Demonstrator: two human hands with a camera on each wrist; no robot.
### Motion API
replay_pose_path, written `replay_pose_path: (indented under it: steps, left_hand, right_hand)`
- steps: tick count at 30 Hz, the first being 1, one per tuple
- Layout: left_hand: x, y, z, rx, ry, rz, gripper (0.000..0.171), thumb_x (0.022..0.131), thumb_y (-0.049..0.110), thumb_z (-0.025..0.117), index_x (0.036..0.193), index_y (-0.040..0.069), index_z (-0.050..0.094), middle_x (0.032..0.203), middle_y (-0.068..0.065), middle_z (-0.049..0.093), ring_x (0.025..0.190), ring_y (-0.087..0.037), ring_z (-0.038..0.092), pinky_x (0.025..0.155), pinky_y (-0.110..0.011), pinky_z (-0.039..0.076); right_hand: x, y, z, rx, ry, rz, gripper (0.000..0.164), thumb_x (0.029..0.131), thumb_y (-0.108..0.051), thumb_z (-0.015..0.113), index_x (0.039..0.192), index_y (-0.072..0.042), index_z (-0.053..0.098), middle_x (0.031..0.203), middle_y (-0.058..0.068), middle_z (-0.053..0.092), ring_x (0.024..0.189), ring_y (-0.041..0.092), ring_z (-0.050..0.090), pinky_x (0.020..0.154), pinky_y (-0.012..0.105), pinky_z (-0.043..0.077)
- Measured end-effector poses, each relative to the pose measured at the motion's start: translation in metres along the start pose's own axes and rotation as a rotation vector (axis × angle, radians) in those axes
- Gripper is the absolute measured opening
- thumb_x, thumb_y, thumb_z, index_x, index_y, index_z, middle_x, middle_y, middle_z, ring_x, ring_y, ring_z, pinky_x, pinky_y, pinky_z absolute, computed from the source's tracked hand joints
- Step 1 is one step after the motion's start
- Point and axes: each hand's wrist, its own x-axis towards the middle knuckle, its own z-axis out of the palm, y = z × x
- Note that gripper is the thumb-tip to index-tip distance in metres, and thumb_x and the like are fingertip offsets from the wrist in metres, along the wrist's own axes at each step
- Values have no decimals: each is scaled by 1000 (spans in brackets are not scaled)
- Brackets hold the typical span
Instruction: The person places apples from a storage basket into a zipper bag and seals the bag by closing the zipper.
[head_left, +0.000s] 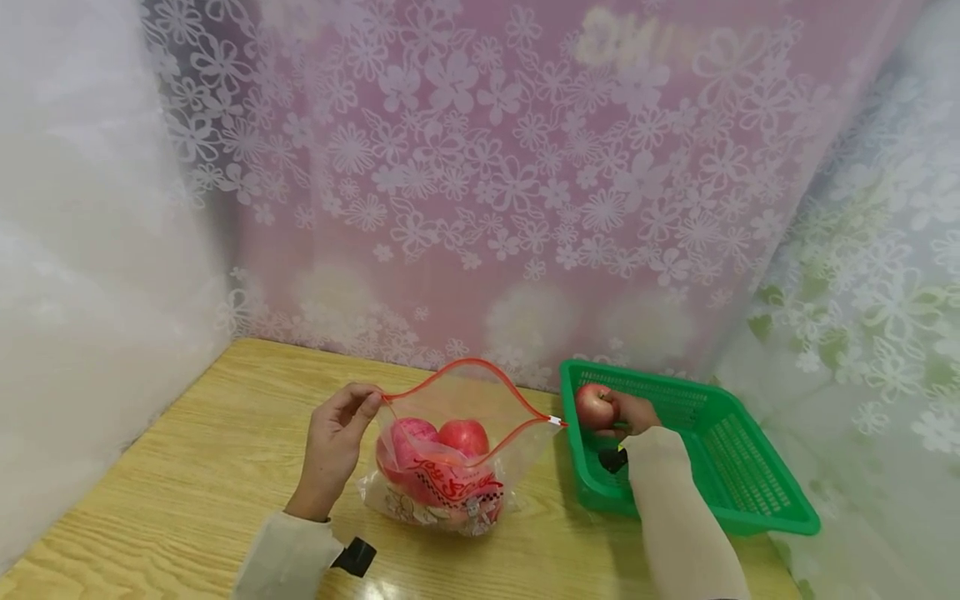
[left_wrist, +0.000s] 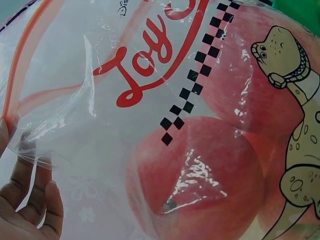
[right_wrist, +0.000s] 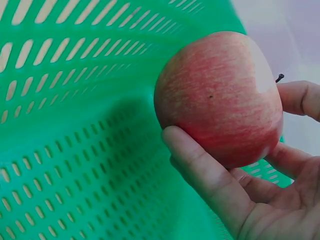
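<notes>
A clear zip bag with red lettering and a red zip edge stands on the table, its mouth spread wide. Several red apples sit inside it. My left hand pinches the bag's left top corner between thumb and fingers. In the left wrist view, apples press against the printed plastic. Over at the green basket, my right hand grips a red apple inside the left end. The right wrist view shows thumb and fingers around that apple, its stem toward the fingers.
The white zip slider lies at the bag's right corner, close to the basket's left rim. Light wood table lies under everything. A pink flowered curtain hangs behind, with pale sheeting on both sides.
</notes>
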Motion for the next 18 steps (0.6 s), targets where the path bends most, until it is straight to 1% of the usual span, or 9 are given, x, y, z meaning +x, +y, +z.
replay_pose_path:
  steps: [2,3,4,7,9,13,16,18]
  left_hand:
    - [0,0,-1,-2,-2,-4,13,97,4,55,98,-5,63,89,9,63,87,-6,60,80,-17,50]
    - [0,0,-1,-1,-3,-8,13,97,5,55,98,-5,63,89,9,63,87,-6,60,80,-18,50]
    - [-1,0,-1,0,-3,-11,13,97,5,55,98,-5,63,89,9,63,87,-6,60,80,-18,50]
    - [0,0,-1,3,1,-20,12,97,5,55,98,-5,63,89,9,63,87,-6,60,80,-18,50]
    - [0,0,-1,6,4,-24,12,97,5,56,98,-5,63,89,10,63,87,-6,60,79,-18,50]
    - [1,1,-1,-1,8,-35,12,97,5,56,97,-5,63,87,10,63,86,-5,60,79,-18,50]
    - [1,2,0,-10,6,-39,13,97,5,56,98,-6,63,88,10,63,86,-5,60,80,-17,51]
    - [1,3,0,-15,5,-37,14,97,5,56,98,-7,63,88,10,63,86,-5,60,80,-17,51]
  right_hand:
    - [-7,-7,-1,-17,-23,-17,61,93,-13,59,143,7,32,138,29,35,110,37,52,81,43,58]
    - [-11,-10,-2,13,-28,-3,61,94,-15,57,144,7,30,139,28,33,110,38,52,83,43,57]
    - [-14,-14,-3,3,-40,-8,61,94,-15,57,145,7,29,140,28,32,110,37,53,83,42,57]
    - [-22,-24,-9,15,-90,-15,63,96,-17,54,148,5,24,142,27,30,105,32,56,86,41,56]
    - [-26,-31,-13,51,-113,-10,64,97,-19,51,149,3,21,143,25,29,100,29,58,89,43,54]
    - [-36,-46,-20,89,-161,-47,65,99,-20,47,151,2,16,147,26,23,93,25,60,93,45,52]
    - [-47,-57,-23,81,-199,-95,63,101,-21,45,152,2,15,151,26,17,94,24,61,93,46,52]
    - [-55,-64,-23,67,-227,-126,60,101,-21,44,151,2,18,152,25,16,95,24,62,94,47,51]
